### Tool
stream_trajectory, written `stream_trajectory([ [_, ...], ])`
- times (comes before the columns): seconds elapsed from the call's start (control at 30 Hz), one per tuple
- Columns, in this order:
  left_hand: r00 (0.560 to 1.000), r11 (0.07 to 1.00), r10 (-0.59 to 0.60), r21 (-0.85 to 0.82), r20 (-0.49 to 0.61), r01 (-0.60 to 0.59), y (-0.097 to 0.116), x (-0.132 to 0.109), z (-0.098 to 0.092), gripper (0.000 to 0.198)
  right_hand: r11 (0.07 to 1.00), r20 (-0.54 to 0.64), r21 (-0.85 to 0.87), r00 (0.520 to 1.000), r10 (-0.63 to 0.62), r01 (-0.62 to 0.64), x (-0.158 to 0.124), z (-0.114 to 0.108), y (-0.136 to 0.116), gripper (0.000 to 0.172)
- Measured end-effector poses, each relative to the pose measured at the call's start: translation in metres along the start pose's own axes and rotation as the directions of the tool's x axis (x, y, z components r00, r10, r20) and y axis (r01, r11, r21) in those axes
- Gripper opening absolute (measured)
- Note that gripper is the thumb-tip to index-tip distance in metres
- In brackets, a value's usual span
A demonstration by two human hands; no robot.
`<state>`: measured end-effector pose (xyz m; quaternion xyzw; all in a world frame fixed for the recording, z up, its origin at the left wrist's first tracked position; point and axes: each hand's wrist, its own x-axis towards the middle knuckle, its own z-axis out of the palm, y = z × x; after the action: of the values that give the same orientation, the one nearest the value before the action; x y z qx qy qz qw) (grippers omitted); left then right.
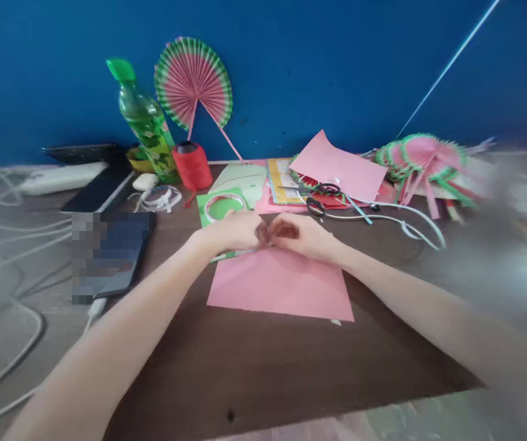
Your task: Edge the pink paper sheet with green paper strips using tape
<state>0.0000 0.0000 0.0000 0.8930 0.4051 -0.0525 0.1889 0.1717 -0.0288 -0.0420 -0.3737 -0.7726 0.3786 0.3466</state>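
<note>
Your left hand [245, 231] and right hand [304, 237] meet over the far edge of the flat pink paper sheet [281, 285] on the brown bench [245, 373], fingers curled around something I cannot tell, if anything, apparently preparing that edge, which calls for careful alignment next.

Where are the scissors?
In the head view, the scissors lie right of centre, just beyond the right hand, beside the rear pink sheet.

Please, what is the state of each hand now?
Left hand: curled; whether it holds something cannot be told.
Right hand: curled by the pink sheet; grip cannot be told.
</note>
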Motion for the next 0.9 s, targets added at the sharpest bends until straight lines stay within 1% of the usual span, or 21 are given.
stream_trajectory([
  [0.13, 1.0, 0.999, -0.021, 0.031, -0.009, 0.021, -0.0015, -0.0004, 0.0021, 0.018, 0.997, -0.001, 0.072, 0.999, 0.033, -0.033, 0.0009, 0.0052, 0.0023, 0.012],
  [0.23, 0.999, 0.999, -0.031, 0.042, -0.006, 0.032, -0.0015, -0.0011, 0.0019, 0.018, 0.995, -0.032, 0.093, 0.998, 0.046, -0.043, 0.0015, 0.0069, 0.0028, 0.012],
  [0.4, 1.0, 0.999, -0.028, 0.04, -0.001, 0.028, 0.001, -0.004, -0.0006, 0.021, 0.999, -0.089, 0.007, 0.995, 0.037, -0.036, 0.0004, 0.007, -0.0006, 0.009],
  [0.53, 0.999, 0.999, -0.037, 0.024, -0.001, 0.037, 0.001, -0.0051, -0.0015, 0.023, 0.999, -0.104, -0.051, 0.995, 0.01, -0.015, -0.0012, 0.0071, -0.0005, 0.01],
  [0.73, 0.999, 0.999, -0.036, -0.032, 0.024, 0.037, -0.0035, -0.0038, -0.0004, 0.025, 0.999, -0.096, -0.046, 0.995, -0.02, 0.016, -0.0025, 0.0064, 0.0038, 0.011],
  [0.9, 0.999, 0.999, -0.037, -0.028, 0.017, 0.037, -0.0034, -0.0043, -0.0002, 0.025, 0.998, -0.106, -0.065, 0.994, -0.005, -0.002, -0.0028, 0.0061, 0.0029, 0.013],
])
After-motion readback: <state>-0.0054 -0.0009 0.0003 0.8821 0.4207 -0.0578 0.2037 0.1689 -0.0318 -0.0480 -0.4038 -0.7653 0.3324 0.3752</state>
